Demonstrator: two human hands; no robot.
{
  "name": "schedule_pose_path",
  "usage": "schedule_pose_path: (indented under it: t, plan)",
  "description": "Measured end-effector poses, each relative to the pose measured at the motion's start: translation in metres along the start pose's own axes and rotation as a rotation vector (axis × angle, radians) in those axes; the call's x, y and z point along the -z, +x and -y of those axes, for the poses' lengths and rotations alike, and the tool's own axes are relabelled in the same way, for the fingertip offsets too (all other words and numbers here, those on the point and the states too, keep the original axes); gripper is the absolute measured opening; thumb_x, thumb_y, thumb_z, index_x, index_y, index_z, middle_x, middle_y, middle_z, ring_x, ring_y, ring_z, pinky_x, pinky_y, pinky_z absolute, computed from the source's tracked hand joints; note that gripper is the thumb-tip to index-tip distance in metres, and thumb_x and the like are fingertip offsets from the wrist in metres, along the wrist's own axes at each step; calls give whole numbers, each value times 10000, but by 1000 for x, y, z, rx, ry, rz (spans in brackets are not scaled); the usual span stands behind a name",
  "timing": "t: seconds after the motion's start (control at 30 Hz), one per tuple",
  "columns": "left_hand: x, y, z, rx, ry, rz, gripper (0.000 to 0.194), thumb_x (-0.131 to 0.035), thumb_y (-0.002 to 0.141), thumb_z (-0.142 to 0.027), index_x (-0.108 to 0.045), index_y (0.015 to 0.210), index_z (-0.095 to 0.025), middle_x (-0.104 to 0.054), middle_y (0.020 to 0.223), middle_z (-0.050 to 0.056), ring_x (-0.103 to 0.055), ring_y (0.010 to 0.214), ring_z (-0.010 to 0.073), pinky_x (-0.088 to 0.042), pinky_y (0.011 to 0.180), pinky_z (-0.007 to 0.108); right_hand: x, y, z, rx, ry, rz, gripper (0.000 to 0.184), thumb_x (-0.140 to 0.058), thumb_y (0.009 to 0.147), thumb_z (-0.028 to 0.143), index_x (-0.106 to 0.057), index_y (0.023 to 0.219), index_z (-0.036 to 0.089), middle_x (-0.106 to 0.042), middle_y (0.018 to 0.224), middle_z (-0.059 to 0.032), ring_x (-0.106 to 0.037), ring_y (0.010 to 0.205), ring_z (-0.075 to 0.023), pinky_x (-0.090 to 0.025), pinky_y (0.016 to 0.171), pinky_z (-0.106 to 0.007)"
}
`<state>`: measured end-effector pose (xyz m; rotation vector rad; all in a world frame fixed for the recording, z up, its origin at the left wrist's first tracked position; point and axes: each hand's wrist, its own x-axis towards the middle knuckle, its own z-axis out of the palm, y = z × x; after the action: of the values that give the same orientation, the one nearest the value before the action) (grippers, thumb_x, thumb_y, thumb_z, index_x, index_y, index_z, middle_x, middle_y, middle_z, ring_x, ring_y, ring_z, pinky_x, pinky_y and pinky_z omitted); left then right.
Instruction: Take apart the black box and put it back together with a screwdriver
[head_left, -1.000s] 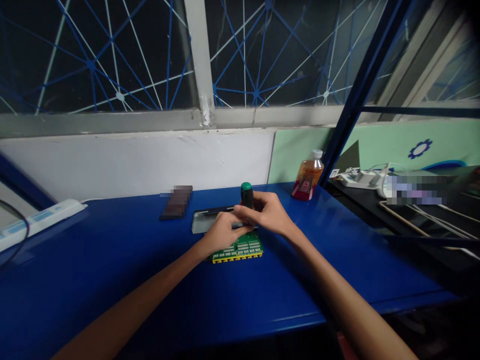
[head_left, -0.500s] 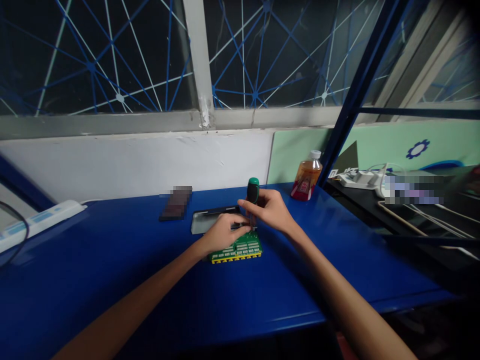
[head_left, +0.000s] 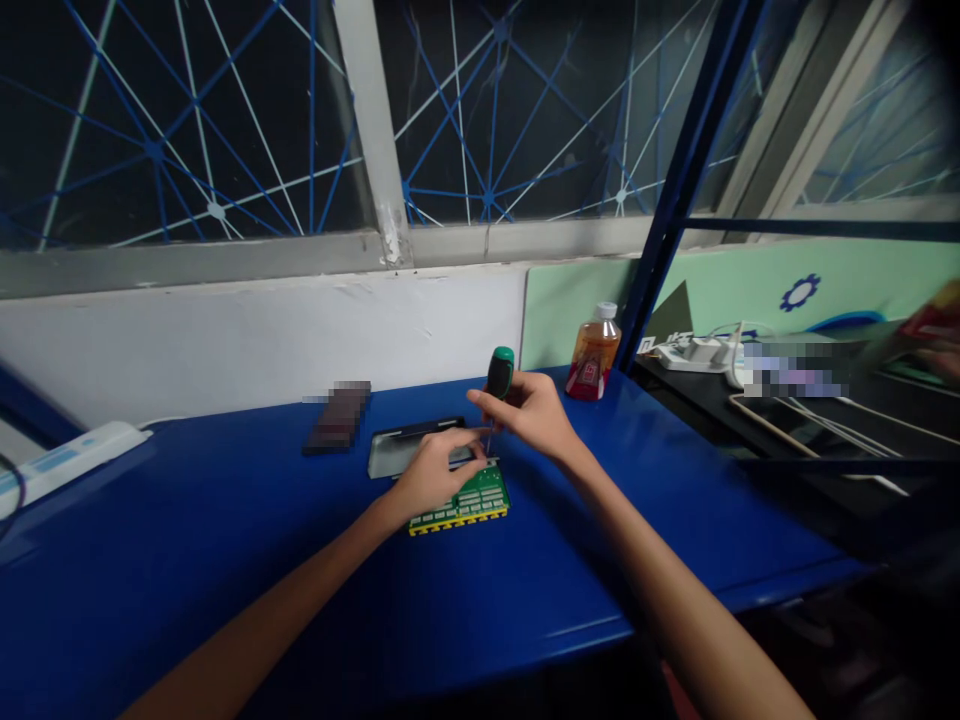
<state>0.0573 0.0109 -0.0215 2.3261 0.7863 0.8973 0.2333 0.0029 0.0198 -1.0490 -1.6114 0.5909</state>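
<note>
A green-and-black screwdriver point(head_left: 500, 372) is held nearly upright in my right hand point(head_left: 536, 412), fingers wrapped round its handle. Its shaft points down at the far edge of a green circuit board point(head_left: 491, 490), which has a yellow strip along its near side. My left hand point(head_left: 435, 470) lies over the board's left part. Its thumb and index finger curl together beside the screwdriver's tip; whatever is between them is too small to make out. Just behind the left hand sits a shallow dark housing point(head_left: 386, 458) with a grey inside, partly covered by that hand.
A dark, partly blurred flat object point(head_left: 337, 420) lies further back on the blue table point(head_left: 300, 580). A bottle point(head_left: 594, 355) stands at the back right. A white power strip point(head_left: 75, 462) is at the left. Cables and another strip point(head_left: 694, 352) lie on the black desk to the right.
The view has shifted slightly, so things on the table appear further left. My right hand still grips the screwdriver above the board, and my left hand remains beside its tip.
</note>
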Motion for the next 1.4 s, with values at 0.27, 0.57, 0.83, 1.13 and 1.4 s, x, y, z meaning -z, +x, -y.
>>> schedule_pose_path:
  t: [0.27,0.57,0.83,1.13,1.4]
  plan:
    - [3,20,-15,-49,74,-39,388,-563,810,-140,-634,1184,-210,-715,862,12,-628,887,176,-461,905,356,29,11,-19,3,-50,-500,389,-644,785,499,-593,595,162,-602,490,-12,-521,388,-119,-396,426,-245]
    - [-27,52,-16,-94,121,-44,403,-617,787,-103,-631,1174,-213,-729,862,-19,-644,943,202,-419,989,389,38,12,-38,-7,-254,-607,401,-596,801,515,-606,589,174,-652,515,-36,-604,461,-177,-439,486,-265]
    - [-25,41,-19,-99,348,-40,433,-646,818,-155,-571,1233,-252,-704,1042,15,-608,1009,233,-444,866,416,42,10,-36,-42,-187,-588,426,-600,800,543,-599,576,180,-604,441,-16,-579,391,-156,-458,455,-266]
    - [38,-8,10,-80,416,-181,270,-595,880,-274,-627,1147,-245,-670,1084,57,-580,1042,238,-439,898,442,11,3,-11,-70,164,-481,426,-610,803,541,-581,593,172,-566,408,-1,-548,318,-138,-426,345,-245]
    - [54,-30,14,-77,315,-147,203,-604,863,-302,-705,1016,-216,-691,963,63,-584,966,228,-465,861,399,-33,-23,15,-122,174,-26,404,-597,818,530,-522,607,192,-632,483,-22,-553,320,-134,-397,325,-242]
